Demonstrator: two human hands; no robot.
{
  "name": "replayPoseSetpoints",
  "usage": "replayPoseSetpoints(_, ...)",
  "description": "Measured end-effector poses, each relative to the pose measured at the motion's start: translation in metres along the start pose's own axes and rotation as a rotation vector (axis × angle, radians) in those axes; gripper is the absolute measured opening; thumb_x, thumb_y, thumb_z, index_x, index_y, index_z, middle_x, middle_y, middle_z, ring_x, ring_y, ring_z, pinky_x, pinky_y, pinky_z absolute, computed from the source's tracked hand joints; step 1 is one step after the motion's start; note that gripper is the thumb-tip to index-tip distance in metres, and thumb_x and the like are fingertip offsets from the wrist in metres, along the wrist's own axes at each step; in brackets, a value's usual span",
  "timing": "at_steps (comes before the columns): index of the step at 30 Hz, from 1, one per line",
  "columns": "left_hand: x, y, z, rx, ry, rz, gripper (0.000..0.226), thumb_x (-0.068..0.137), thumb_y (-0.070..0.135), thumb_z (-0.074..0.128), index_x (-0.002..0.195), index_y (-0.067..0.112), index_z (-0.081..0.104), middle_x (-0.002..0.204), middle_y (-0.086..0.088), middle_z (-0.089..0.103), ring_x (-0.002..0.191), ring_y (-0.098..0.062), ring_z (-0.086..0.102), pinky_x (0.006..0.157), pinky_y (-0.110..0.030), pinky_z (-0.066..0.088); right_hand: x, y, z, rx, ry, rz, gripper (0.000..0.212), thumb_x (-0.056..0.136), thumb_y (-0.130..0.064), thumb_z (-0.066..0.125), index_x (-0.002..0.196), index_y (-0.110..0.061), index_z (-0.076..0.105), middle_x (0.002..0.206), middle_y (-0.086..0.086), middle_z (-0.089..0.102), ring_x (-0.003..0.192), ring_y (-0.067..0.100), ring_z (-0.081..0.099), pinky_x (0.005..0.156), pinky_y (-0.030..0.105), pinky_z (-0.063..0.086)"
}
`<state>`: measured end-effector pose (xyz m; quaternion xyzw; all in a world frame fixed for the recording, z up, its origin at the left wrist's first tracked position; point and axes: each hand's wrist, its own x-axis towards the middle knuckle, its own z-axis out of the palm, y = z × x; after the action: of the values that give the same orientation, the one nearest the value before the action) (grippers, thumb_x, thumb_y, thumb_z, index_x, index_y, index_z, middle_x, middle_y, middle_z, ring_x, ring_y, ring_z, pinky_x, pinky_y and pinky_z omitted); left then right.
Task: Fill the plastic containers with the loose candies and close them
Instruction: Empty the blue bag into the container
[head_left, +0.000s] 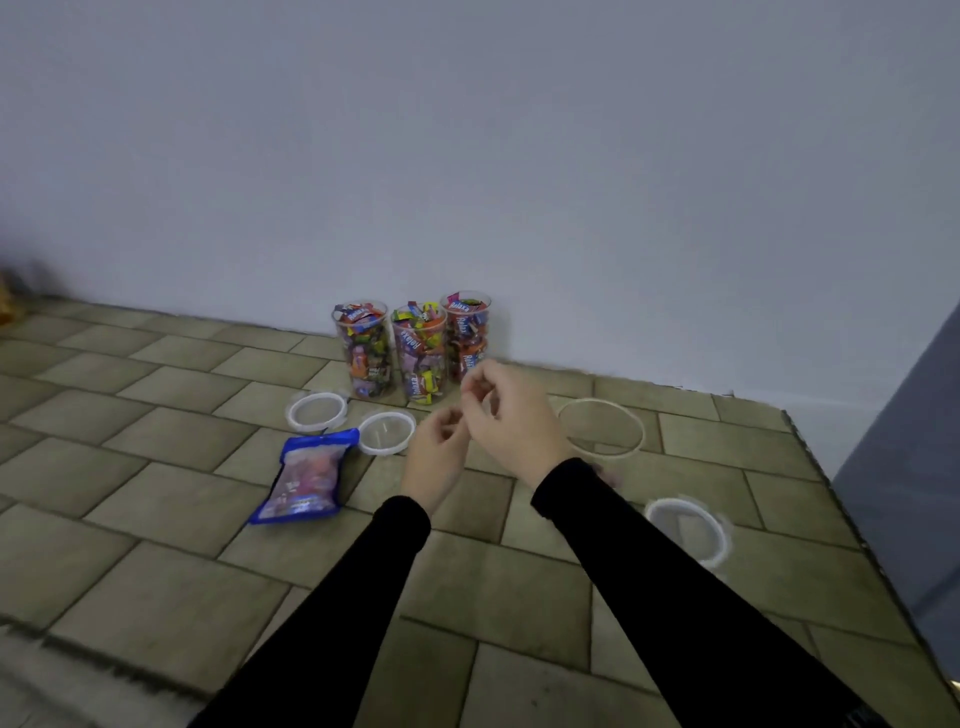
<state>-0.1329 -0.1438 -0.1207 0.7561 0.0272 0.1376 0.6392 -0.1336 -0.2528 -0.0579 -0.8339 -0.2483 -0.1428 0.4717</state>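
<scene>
A desk (156, 597) with a brick-pattern cover meets a pale wall. At far centre stand three clear plastic containers (418, 358), uncapped and full of wrapped candies. Just in front lie two round lids (317, 411), with a blue candy bag (306, 478) nearer. The left hand (439, 452) and right hand (506, 410) hover close together above the desk, fingers loosely curled, holding nothing visible. Right of them lie a larger clear lid (602, 427) and, nearer, another lid (685, 530).
</scene>
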Motion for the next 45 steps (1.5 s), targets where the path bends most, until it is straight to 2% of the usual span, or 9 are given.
replayPoseSetpoints(5,-0.012,-0.026,-0.063,0.188,0.218,-0.105,0.01,0.089,0.019,0.059,0.085,0.023,0.067,0.086,0.003,0.068,0.088,-0.018,0.063,0.082,-0.034,0.051,-0.012,0.018,0.065,-0.035,-0.204,0.182,0.009,0.086,-0.015,0.054,0.087,-0.011,0.062,0.077,0.003,0.062,0.068,0.018,0.054,0.067,0.032,0.046)
replayPoseSetpoints(9,-0.018,-0.043,-0.106,0.426,0.403,-0.137,0.01,0.087,0.02,0.06,0.079,0.023,0.065,0.085,0.0,0.063,0.093,-0.023,0.061,0.089,-0.041,0.049,-0.011,0.028,0.107,-0.062,-0.354,0.345,0.018,0.092,-0.018,0.051,0.094,-0.007,0.064,0.094,0.013,0.068,0.09,0.028,0.062,0.07,0.031,0.043)
replayPoseSetpoints(17,0.012,-0.059,-0.16,0.796,0.342,-0.466,0.046,0.081,0.041,0.046,0.123,0.023,0.056,0.13,-0.014,0.05,0.125,-0.032,0.041,0.104,-0.037,0.031,0.014,0.024,0.163,0.024,-0.411,0.543,0.027,0.094,-0.019,0.05,0.073,-0.006,0.061,0.075,0.013,0.06,0.082,0.029,0.058,0.065,0.026,0.034)
replayPoseSetpoints(20,0.022,-0.062,-0.167,0.858,0.307,-0.571,0.051,0.084,0.041,0.046,0.13,0.018,0.051,0.132,-0.015,0.052,0.124,-0.033,0.045,0.107,-0.041,0.035,0.027,0.021,0.182,0.059,-0.431,0.608,0.024,0.095,-0.024,0.051,0.092,-0.009,0.07,0.092,0.01,0.067,0.093,0.026,0.06,0.075,0.026,0.041)
replayPoseSetpoints(23,0.028,-0.062,-0.167,0.78,0.328,-0.602,0.047,0.082,0.042,0.051,0.121,0.017,0.056,0.119,-0.01,0.06,0.111,-0.03,0.055,0.101,-0.043,0.042,0.033,0.02,0.198,0.101,-0.421,0.675,0.03,0.095,-0.024,0.052,0.106,-0.003,0.07,0.097,0.012,0.068,0.088,0.024,0.06,0.072,0.024,0.04)
replayPoseSetpoints(31,0.032,-0.064,-0.174,0.621,0.335,-0.504,0.042,0.083,0.032,0.052,0.121,0.015,0.056,0.126,-0.012,0.059,0.117,-0.031,0.054,0.1,-0.042,0.044,0.037,0.031,0.223,0.299,-0.332,0.736,0.016,0.09,-0.023,0.058,0.081,-0.014,0.068,0.088,0.015,0.07,0.081,0.033,0.066,0.081,0.047,0.053)
replayPoseSetpoints(36,0.027,-0.061,-0.167,0.481,0.368,-0.363,0.03,0.084,0.031,0.055,0.112,0.019,0.054,0.11,-0.009,0.063,0.103,-0.028,0.06,0.091,-0.042,0.049,0.033,0.025,0.204,0.274,-0.237,0.652,0.022,0.094,-0.031,0.054,0.102,-0.012,0.063,0.098,0.009,0.068,0.092,0.031,0.066,0.083,0.044,0.054)
replayPoseSetpoints(40,0.02,-0.048,-0.156,0.287,0.386,-0.218,0.031,0.086,0.024,0.059,0.115,0.021,0.049,0.09,0.003,0.063,0.086,-0.017,0.063,0.08,-0.035,0.052,0.03,0.019,0.175,0.243,-0.15,0.516,0.026,0.099,-0.033,0.048,0.109,-0.013,0.062,0.092,0.002,0.065,0.08,0.018,0.063,0.069,0.027,0.047)
replayPoseSetpoints(45,0.009,-0.021,-0.131,0.158,0.344,-0.049,0.029,0.092,0.026,0.059,0.117,0.03,0.044,0.082,0.009,0.061,0.077,-0.012,0.061,0.065,-0.025,0.045,0.024,0.031,0.14,0.294,-0.044,0.447,0.045,0.095,-0.046,0.049,0.116,-0.008,0.06,0.09,-0.001,0.06,0.083,0.021,0.06,0.08,0.043,0.051)
